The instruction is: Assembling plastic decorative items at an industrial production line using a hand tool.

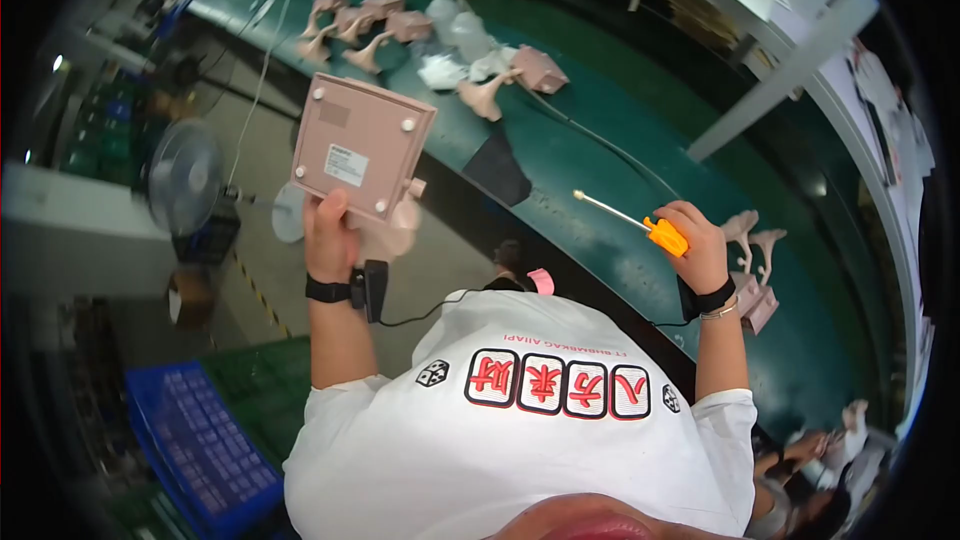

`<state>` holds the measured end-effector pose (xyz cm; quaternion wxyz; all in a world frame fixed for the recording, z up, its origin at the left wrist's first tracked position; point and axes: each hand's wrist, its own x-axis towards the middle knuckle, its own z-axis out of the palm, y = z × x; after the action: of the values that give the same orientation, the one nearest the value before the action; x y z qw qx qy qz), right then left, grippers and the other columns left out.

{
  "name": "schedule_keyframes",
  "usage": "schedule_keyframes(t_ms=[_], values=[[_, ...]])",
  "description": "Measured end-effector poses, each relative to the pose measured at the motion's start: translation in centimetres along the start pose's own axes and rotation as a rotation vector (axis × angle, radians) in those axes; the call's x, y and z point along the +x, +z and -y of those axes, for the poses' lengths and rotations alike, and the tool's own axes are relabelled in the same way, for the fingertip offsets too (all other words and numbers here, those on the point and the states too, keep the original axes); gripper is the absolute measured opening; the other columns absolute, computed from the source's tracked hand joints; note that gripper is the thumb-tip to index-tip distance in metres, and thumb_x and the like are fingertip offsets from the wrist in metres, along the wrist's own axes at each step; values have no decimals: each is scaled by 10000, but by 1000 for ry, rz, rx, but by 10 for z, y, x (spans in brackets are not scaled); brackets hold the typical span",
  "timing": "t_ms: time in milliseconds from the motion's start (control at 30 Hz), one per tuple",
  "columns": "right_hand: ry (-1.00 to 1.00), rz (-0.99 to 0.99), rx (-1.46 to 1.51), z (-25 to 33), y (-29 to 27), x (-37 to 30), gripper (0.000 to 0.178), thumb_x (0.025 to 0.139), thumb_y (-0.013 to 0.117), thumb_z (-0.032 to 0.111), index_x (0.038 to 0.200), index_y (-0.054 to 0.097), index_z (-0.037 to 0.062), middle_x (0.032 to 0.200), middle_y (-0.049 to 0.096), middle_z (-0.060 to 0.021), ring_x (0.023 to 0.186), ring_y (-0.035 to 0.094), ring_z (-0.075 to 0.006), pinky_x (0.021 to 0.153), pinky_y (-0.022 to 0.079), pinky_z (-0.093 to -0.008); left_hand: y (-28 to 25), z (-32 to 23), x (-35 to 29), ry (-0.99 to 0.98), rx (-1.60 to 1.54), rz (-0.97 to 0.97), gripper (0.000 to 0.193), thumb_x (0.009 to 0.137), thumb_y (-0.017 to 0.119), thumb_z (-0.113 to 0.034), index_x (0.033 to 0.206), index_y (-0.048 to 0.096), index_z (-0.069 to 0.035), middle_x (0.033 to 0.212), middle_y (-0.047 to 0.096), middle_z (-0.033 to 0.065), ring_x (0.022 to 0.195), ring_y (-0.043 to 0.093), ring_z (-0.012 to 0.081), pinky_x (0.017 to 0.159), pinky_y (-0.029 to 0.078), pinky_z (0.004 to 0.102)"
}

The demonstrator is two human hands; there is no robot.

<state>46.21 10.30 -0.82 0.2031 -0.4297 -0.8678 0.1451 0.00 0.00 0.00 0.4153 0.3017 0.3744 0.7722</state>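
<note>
My left hand (330, 238) grips the lower edge of a dusty-pink square device (385, 130), holding it up at the left of the bench. Its underside shows, with a white label and a round white foot near each corner. A blurred pink part below the device, beside my fingers, is hard to make out. In my right hand (702, 248) is a screwdriver (668, 236), its orange-yellow handle inside my closed fingers. The metal shaft points left and away from me, its tip over the green bench (600, 175) and apart from the device.
Several pink horn-like parts and boxes (385, 5) lie at the bench's far end, near clear plastic bags (465, 35). More pink parts (755, 290) stand right of my right hand. A fan (185, 178) and a blue crate (205, 450) are leftward; another person (800, 480) sits lower right.
</note>
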Motion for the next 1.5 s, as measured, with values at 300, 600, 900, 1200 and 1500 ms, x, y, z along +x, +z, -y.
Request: schedule_keyframes(t_ms=[300,600,900,1200,1500], values=[[-226,271,50,75,33,25,350,756,805,336,939,666,71,878,661,-86,737,641,-318,642,507,-366,-36,-25,-98,-150,1427,21,439,782,763,-263,1066,571,12,929,691,92,899,674,200,860,516,361],[-270,492,160,85,61,40,423,765,791,439,827,654,43,786,647,-138,710,617,-356,633,481,-421,-119,-34,-140,-510,988,113,464,767,702,-402,997,560,-24,975,676,94,906,659,244,867,503,417],[-261,581,219,102,67,27,446,755,794,451,797,653,30,751,642,-157,715,618,-362,641,483,-419,-121,26,-217,-463,-790,-193,385,895,600,-355,1095,567,-27,998,621,64,923,599,195,895,501,402],[-250,682,168,119,69,18,429,802,753,455,876,684,38,830,675,-147,763,640,-329,677,502,-411,-187,30,-228,-157,-658,-1094,179,934,529,-229,884,492,-61,746,474,41,664,478,159,915,491,470],[-271,694,191,123,78,12,400,824,740,423,891,680,34,831,668,-151,772,642,-334,688,509,-423,-130,-5,-218,-388,-729,-798,217,937,540,-259,796,482,-104,743,457,20,670,454,151,675,478,339]])
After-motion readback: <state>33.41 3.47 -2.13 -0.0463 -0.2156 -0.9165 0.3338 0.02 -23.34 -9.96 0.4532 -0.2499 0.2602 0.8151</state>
